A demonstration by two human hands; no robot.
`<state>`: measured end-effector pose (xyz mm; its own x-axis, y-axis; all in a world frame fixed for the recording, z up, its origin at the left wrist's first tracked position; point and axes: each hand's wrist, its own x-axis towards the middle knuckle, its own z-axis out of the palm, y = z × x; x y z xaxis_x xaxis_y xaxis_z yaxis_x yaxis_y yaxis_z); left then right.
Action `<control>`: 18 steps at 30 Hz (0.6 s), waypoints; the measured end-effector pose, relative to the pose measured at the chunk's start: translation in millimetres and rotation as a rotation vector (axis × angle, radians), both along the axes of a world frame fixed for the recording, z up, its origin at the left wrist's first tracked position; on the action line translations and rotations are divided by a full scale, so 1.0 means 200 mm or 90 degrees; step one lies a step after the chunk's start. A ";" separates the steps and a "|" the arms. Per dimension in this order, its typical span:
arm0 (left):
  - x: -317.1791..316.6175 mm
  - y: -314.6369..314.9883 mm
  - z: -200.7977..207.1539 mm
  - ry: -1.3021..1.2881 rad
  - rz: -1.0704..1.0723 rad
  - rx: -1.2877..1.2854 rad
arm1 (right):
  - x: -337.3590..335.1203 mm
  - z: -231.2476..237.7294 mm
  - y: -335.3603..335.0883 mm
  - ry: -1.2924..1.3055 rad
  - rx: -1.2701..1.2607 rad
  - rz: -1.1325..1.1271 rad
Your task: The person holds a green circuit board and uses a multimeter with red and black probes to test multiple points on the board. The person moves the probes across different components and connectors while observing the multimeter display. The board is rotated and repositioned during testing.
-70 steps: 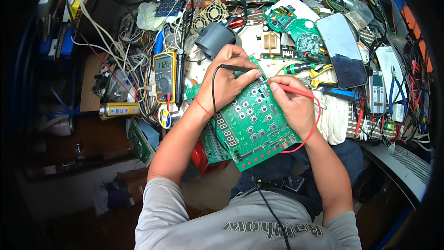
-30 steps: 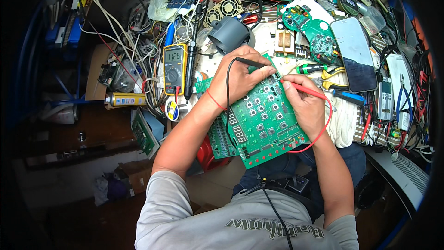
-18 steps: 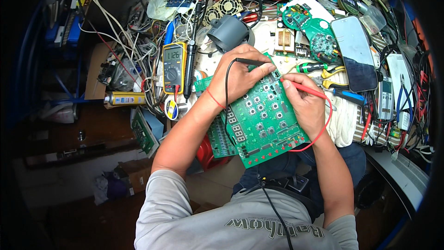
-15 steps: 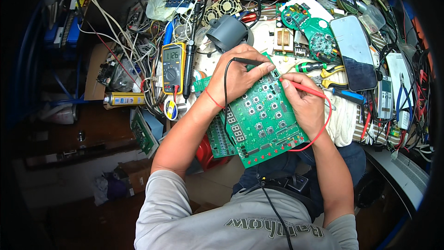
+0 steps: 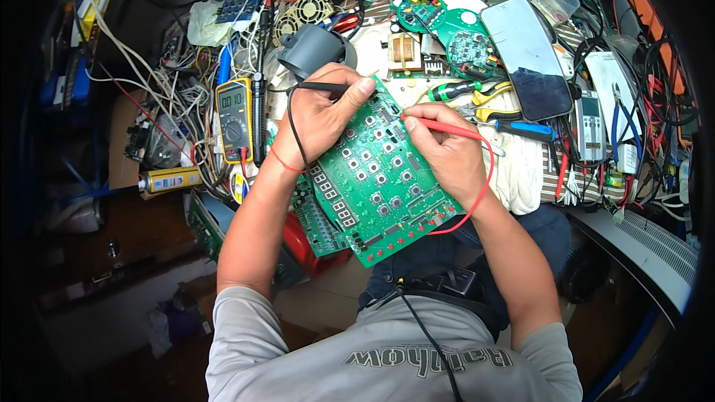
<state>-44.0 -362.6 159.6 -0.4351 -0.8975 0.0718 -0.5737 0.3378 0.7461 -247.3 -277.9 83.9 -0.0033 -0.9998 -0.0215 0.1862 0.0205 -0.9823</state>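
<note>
the green circuit board (image 5: 376, 182) lies in front of the person's chest, partly over the lap and the bench edge, on top of a second green board (image 5: 316, 219) and a red box (image 5: 298, 242). its long axis runs diagonally, from upper left near the grey cup-shaped part (image 5: 313, 48) down toward the lower right, with the row of display segments along its left edge and rows of small push buttons across the middle. the left hand (image 5: 320, 115) is closed around a black probe (image 5: 328, 86), lying nearly level with its tip toward the board's upper corner. the right hand (image 5: 443, 152) pinches a red probe (image 5: 443, 128) like a pen, tip pointing left onto the upper part of the board. both probes appear to be at the board, so testing looks under way, with most of the board unprobed at this instant. the yellow multimeter (image 5: 234, 119) stands to the left, its screen lit. pliers, screwdrivers and round green boards (image 5: 447, 26) crowd the bench beyond.
</note>
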 end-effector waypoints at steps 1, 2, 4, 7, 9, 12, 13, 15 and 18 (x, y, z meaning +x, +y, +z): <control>0.00 0.00 0.00 -0.003 0.005 0.005 | 0.00 0.00 0.00 -0.002 -0.001 0.000; 0.00 0.00 0.01 0.000 0.005 0.014 | 0.00 0.00 0.00 -0.005 -0.001 -0.001; 0.00 0.01 0.02 0.004 0.032 0.053 | 0.00 0.00 0.00 -0.009 -0.001 0.001; 0.00 0.02 0.03 0.019 0.101 0.117 | 0.00 0.00 0.00 -0.014 -0.007 0.000; 0.00 0.02 0.03 0.048 0.118 0.144 | 0.00 0.00 0.00 -0.004 -0.005 -0.001; 0.00 0.00 0.03 0.112 0.128 0.177 | 0.00 0.00 0.00 -0.004 -0.007 0.000; 0.00 0.00 0.03 0.112 0.119 0.172 | 0.00 0.00 0.00 -0.007 -0.007 0.001; 0.00 0.00 0.02 0.108 0.120 0.178 | 0.00 0.00 0.00 -0.007 -0.006 0.001; 0.00 0.00 0.02 0.116 0.085 0.169 | 0.00 0.00 0.00 -0.009 -0.004 0.002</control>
<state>-44.5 -362.6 163.7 -0.3144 -0.9434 -0.1059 -0.4487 0.0494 0.8923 -247.4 -278.3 83.6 -0.0005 -0.9999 -0.0146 0.1995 0.0142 -0.9798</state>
